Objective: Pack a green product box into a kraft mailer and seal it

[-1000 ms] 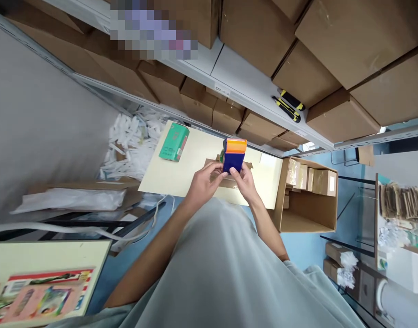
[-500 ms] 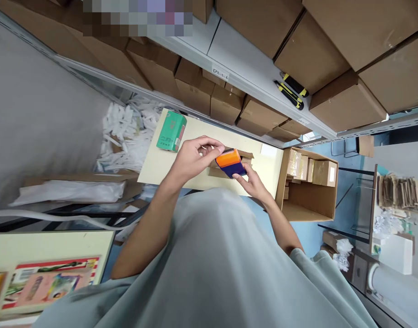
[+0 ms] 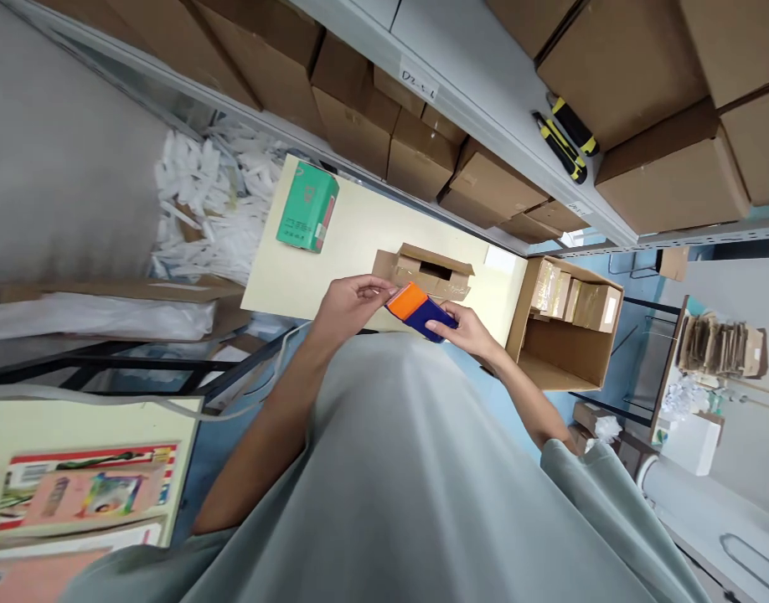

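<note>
A small orange and dark-blue box (image 3: 415,311) is held tilted in front of my body, over the near edge of the cream table (image 3: 353,219). My right hand (image 3: 465,329) grips its blue end, thumb on top. At the orange end, my left hand (image 3: 353,308) is closed with its fingertips pinching the corner. Just behind the box an opened brown carton (image 3: 406,272) with its flaps up lies on the table. To the left on the same table is a green box (image 3: 307,206).
A large carton (image 3: 564,356) holding smaller boxes stands right of the table. Above, a shelf (image 3: 485,84) carries cartons and two yellow-black utility knives (image 3: 560,146). White packing scraps (image 3: 202,201) are heaped at left. Flat printed packs (image 3: 89,494) lie on another table, lower left.
My hands and the box have come slightly nearer my body, and the box's printed side is turned up more. The opened carton behind is more visible. The camera view has shifted.
</note>
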### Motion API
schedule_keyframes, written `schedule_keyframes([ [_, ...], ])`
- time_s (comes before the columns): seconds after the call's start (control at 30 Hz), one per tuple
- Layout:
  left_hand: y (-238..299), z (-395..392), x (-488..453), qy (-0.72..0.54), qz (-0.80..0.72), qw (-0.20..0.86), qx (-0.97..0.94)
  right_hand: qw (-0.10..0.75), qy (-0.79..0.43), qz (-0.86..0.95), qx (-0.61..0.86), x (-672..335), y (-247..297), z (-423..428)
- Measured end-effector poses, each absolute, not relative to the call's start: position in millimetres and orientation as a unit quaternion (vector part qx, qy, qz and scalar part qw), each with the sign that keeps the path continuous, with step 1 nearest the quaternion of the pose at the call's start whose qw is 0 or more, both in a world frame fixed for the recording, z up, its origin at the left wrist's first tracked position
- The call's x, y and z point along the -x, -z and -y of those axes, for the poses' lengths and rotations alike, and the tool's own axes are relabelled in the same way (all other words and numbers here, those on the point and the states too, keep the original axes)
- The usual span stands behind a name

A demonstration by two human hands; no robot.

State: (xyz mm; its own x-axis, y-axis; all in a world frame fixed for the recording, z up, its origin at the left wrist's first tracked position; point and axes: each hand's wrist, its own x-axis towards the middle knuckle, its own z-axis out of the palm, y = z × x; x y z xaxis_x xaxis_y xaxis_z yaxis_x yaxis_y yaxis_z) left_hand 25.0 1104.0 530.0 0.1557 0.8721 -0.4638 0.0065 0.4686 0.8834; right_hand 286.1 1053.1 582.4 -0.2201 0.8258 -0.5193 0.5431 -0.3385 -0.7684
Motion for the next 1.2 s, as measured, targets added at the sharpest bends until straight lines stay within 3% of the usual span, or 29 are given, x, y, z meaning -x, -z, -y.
schedule_keyframes([
  [0.27,-503.0,-1095.1,-29.7,-0.377,-0.629,0.618,-0.283,-0.013,-0.566,0.577,0.589,-323.6,-613.3,-1083.3],
  [0.5,-474.2,-1118.0,-62.5,-0.462,-0.568,0.669,-0.129,-0.037,-0.541,0.588,0.601,-360.1,-635.3,-1155.4],
  [0.8,-434.6,-1129.2,-86.1,-0.455,-0.601,0.653,-0.073,-0.099,-0.547,0.597,0.578,-372.0,-576.7,-1199.1],
  [1.2,-426.4,-1132.4,-90.4,-0.397,-0.700,0.573,-0.154,-0.063,-0.536,0.610,0.580,-367.9,-527.3,-1174.8],
])
